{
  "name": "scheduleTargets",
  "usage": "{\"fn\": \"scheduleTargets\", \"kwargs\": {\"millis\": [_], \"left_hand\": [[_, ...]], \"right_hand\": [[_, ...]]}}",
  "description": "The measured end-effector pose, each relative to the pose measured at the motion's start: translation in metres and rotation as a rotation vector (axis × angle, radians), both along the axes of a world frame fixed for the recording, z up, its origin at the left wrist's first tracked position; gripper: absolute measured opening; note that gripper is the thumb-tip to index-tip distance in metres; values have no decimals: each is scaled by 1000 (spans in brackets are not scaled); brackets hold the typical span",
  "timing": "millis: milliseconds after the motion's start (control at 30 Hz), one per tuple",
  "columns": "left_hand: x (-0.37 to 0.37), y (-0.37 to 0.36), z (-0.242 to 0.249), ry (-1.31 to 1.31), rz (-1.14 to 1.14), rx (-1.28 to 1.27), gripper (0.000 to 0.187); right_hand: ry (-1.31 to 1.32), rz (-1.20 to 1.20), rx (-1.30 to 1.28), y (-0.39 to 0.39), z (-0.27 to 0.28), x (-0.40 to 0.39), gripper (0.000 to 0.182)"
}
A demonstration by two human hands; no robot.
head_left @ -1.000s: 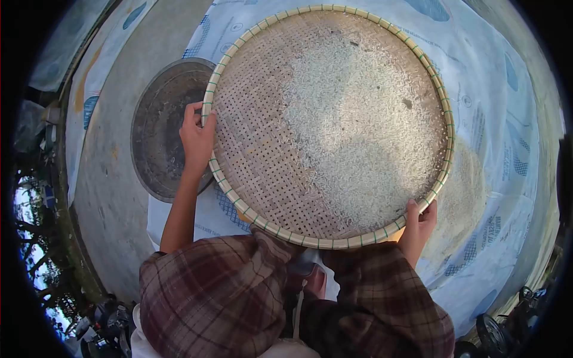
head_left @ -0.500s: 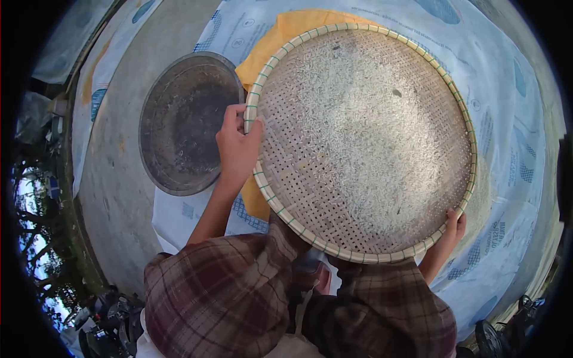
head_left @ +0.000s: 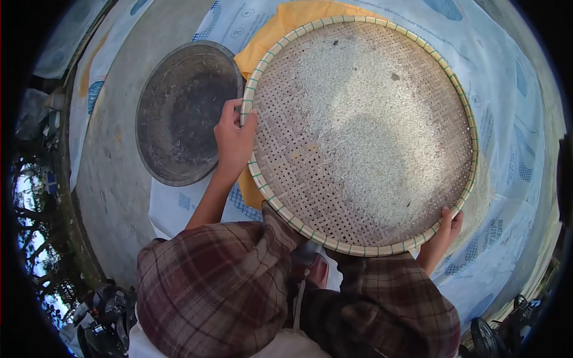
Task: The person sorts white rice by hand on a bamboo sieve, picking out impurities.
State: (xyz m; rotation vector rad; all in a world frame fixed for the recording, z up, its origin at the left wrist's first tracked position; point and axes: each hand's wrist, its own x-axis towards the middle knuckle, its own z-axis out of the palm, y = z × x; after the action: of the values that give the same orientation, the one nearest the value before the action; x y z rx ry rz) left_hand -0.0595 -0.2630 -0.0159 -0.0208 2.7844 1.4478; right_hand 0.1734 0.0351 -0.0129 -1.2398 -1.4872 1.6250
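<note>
A round woven bamboo winnowing tray [head_left: 280, 173] with a green-laced rim fills the middle of the view. White rice grains [head_left: 358, 119] lie spread over its centre and right side, with a few dark specks among them. My left hand [head_left: 234, 134] is closed around the tray's left rim, thumb on the inside. At the lower right, my right hand [head_left: 443, 235] grips the rim, its thumb on top and the other fingers mostly hidden underneath. The tray is held up above the sheeting, close to my knees.
A dark, shallow metal basin [head_left: 158, 119] stands left of the tray. Yellow cloth or sacking [head_left: 286, 21] shows behind the tray, over white-and-blue printed sheeting [head_left: 501, 77]. Bare concrete [head_left: 113, 179] lies to the left. Pale grains [head_left: 477, 206] rest on the sheeting at right.
The tray and both hands appear slightly higher in view, and the basin has shifted likewise. The grains and dark specks sit a little differently on the weave. Both hands keep their grip.
</note>
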Motion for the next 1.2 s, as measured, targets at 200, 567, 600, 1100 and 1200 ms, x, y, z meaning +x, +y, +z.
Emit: {"fn": "scheduleTargets", "kwargs": {"millis": [200, 567, 600, 1100, 1200], "left_hand": [[-2, -9, -21, 67, -39, 22, 25], [-24, -93, -40, 413, -6, -467, 20], [-24, -103, -47, 414, -13, -464, 20], [36, -167, -28, -397, -220, -565, 33], [39, -162, -26, -289, -238, -602, 28]], "right_hand": [[-14, 42, -16, -7, -25, 4, 16], [-48, 13, -116, -11, -36, 1, 22], [-49, 5, -115, -11, -34, 0, 22], [-509, 461, 1139, -10, 12, -42, 62], [-524, 690, 1210, -21, 17, -75, 64]]}}
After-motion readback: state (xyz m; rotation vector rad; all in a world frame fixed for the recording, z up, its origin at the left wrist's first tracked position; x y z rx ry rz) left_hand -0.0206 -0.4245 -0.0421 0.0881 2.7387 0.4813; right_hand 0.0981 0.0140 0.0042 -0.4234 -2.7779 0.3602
